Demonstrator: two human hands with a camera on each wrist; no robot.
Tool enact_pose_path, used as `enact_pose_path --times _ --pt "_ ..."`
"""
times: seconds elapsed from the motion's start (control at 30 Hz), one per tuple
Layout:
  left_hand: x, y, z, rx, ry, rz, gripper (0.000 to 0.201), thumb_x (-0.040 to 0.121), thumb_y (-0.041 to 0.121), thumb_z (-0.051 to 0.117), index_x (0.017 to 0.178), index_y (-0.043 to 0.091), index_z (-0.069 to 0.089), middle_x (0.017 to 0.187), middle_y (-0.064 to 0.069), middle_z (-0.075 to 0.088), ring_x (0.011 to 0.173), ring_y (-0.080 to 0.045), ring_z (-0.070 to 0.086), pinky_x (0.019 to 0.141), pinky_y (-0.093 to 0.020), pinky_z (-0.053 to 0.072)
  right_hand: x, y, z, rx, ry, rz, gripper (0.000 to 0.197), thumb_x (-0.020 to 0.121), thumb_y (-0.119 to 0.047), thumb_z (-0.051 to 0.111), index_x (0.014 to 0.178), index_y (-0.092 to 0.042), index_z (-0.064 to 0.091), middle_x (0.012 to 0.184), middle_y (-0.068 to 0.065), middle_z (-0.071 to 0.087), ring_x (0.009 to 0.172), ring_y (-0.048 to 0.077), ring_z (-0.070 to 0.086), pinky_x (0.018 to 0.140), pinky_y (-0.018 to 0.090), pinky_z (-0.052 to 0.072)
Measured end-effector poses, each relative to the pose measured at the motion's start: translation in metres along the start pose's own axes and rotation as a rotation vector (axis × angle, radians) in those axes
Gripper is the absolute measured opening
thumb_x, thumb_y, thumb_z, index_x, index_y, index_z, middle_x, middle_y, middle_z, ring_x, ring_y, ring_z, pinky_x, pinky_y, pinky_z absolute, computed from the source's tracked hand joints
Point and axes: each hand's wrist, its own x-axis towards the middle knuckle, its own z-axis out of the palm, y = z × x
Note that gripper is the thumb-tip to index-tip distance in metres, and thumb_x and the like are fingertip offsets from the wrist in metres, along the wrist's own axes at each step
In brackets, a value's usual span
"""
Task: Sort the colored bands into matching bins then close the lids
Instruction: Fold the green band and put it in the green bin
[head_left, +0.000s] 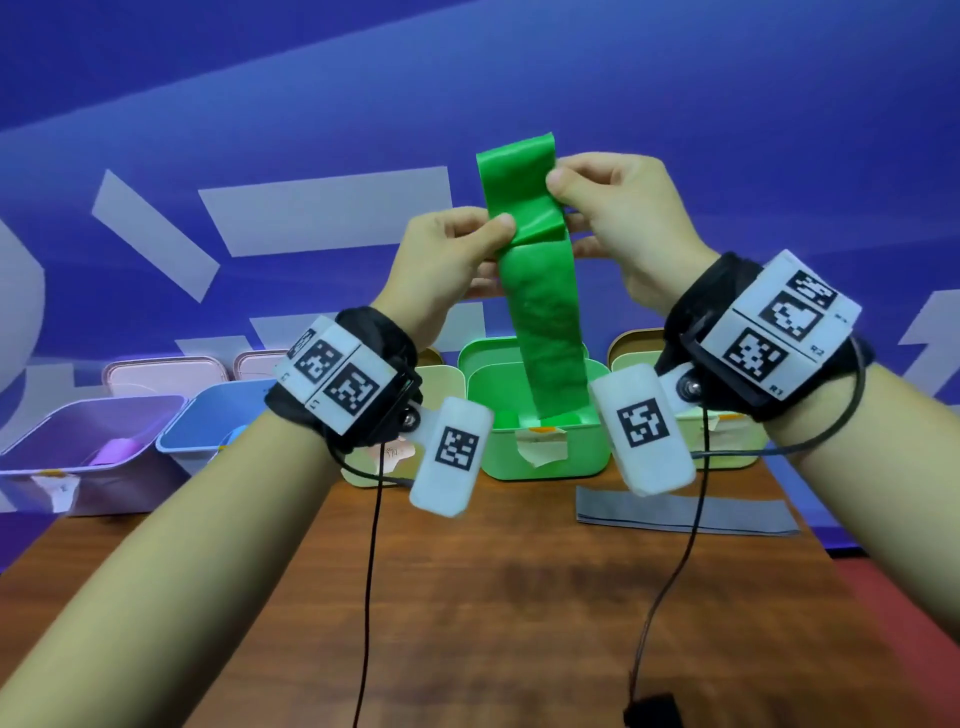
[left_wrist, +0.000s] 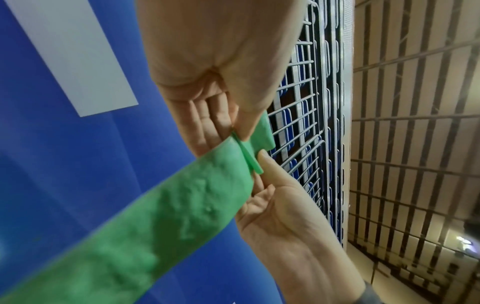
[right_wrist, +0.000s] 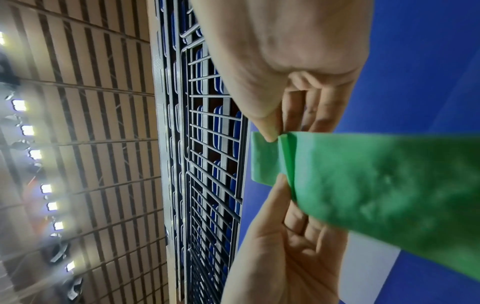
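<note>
I have both hands raised with the green band (head_left: 540, 249) pinched between them: my left hand (head_left: 452, 254) nips its left edge, thumb on top, and my right hand (head_left: 618, 218) nips the right edge slightly higher. Below the grip the band hangs into the open green bin (head_left: 540, 452); whether its end touches the bottom, I think so, though it's hidden.

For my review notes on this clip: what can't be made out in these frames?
- Head view: the yellow bins sit behind the left hand and right hand wrist rigs; contents hidden.
- Head view: the green bin's floor is covered by the hanging green band.
- Wrist views: no bins in frame; the band's lower end is cut off.
- Head view: the tape labels on the bins are too small to read.
</note>
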Motion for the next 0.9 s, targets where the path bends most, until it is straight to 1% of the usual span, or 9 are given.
enact_pose_path --times 0.13,0.2,0.33,0.4,0.63,0.7,0.77,0.83,0.9 --pt "-0.003 -0.002 -0.001 0.09 0.004 -0.02 0.018 0.094 0.014 0.055 0.078 0.013 0.064 0.062 0.005 0.066 0.053 -0.006 0.062 0.057 -0.021 0.053 0.001 0.002 -0.007 -0.142 -0.11 0.042 0.032 0.088 -0.023 0.059 0.119 -0.021 0.055 0.092 -0.007 0.062 0.082 0.004 0.06 0.071 0.025 0.053" --pt "-0.005 -0.002 -0.001 0.152 0.001 0.002 0.019 0.093 0.014 0.056 0.076 0.015 0.064 0.058 0.006 0.062 0.049 -0.004 0.058 0.052 -0.019 0.051 0.002 0.003 -0.01 -0.193 -0.117 0.037 0.04 0.086 -0.027 0.064 0.123 -0.02 0.052 0.095 -0.005 0.058 0.089 0.005 0.059 0.07 0.023 0.051" --pt "-0.01 -0.002 0.0 0.201 -0.037 0.01 0.018 0.094 0.013 0.054 0.077 0.016 0.061 0.069 0.001 0.063 0.052 -0.004 0.061 0.051 -0.02 0.051 0.0 0.003 -0.009 -0.163 -0.062 -0.031 0.013 0.085 -0.009 0.063 0.095 -0.018 0.062 0.08 -0.002 0.059 0.068 0.003 0.057 0.057 0.015 0.047" --pt "-0.014 -0.002 0.002 0.175 -0.093 -0.019 0.017 0.095 0.013 0.051 0.081 0.016 0.058 0.069 0.005 0.065 0.056 -0.005 0.065 0.055 -0.02 0.053 0.001 0.001 -0.01 -0.111 -0.058 -0.053 0.016 0.085 -0.003 0.062 0.085 -0.02 0.061 0.077 -0.002 0.06 0.064 0.001 0.059 0.055 0.015 0.048" --pt "-0.012 -0.009 0.007 0.045 -0.105 -0.118 0.014 0.095 0.014 0.051 0.101 0.015 0.063 0.073 0.002 0.067 0.056 -0.01 0.063 0.055 -0.02 0.051 -0.002 -0.003 -0.016 -0.102 -0.067 -0.128 0.021 0.083 0.0 0.062 0.081 -0.021 0.061 0.077 -0.003 0.062 0.065 -0.001 0.059 0.056 0.016 0.049" --pt "-0.011 -0.011 0.006 -0.045 -0.133 -0.167 0.019 0.095 0.013 0.05 0.108 0.015 0.064 0.082 0.001 0.069 0.065 -0.011 0.065 0.061 -0.021 0.053 -0.005 0.0 -0.02 -0.132 -0.064 -0.148 0.022 0.082 -0.001 0.063 0.08 -0.022 0.061 0.077 -0.003 0.062 0.067 0.002 0.059 0.059 0.017 0.05" --pt "-0.01 -0.011 0.006 -0.131 -0.161 -0.235 0.023 0.096 0.011 0.047 0.115 0.013 0.061 0.078 0.004 0.069 0.063 -0.007 0.064 0.058 -0.017 0.052 -0.007 0.003 -0.025 -0.184 -0.065 -0.159 0.024 0.082 -0.002 0.065 0.079 -0.025 0.061 0.076 -0.002 0.06 0.07 0.008 0.055 0.058 0.018 0.047" --pt "-0.01 -0.01 0.007 -0.218 -0.196 -0.322 0.026 0.098 0.007 0.041 0.115 0.013 0.059 0.073 0.005 0.068 0.061 -0.004 0.062 0.055 -0.016 0.053 -0.009 0.008 -0.029 -0.205 -0.067 -0.159 0.026 0.081 -0.001 0.065 0.077 -0.026 0.06 0.074 0.0 0.058 0.072 0.012 0.052 0.055 0.016 0.044" --pt "-0.008 -0.007 0.008 -0.361 -0.198 -0.414 0.029 0.097 0.001 0.037 0.107 0.01 0.062 0.078 0.001 0.071 0.068 -0.007 0.066 0.067 -0.019 0.057 -0.011 0.012 -0.03 -0.212 -0.07 -0.155 0.026 0.081 0.0 0.065 0.078 -0.026 0.06 0.071 -0.002 0.059 0.072 0.011 0.053 0.054 0.014 0.042"
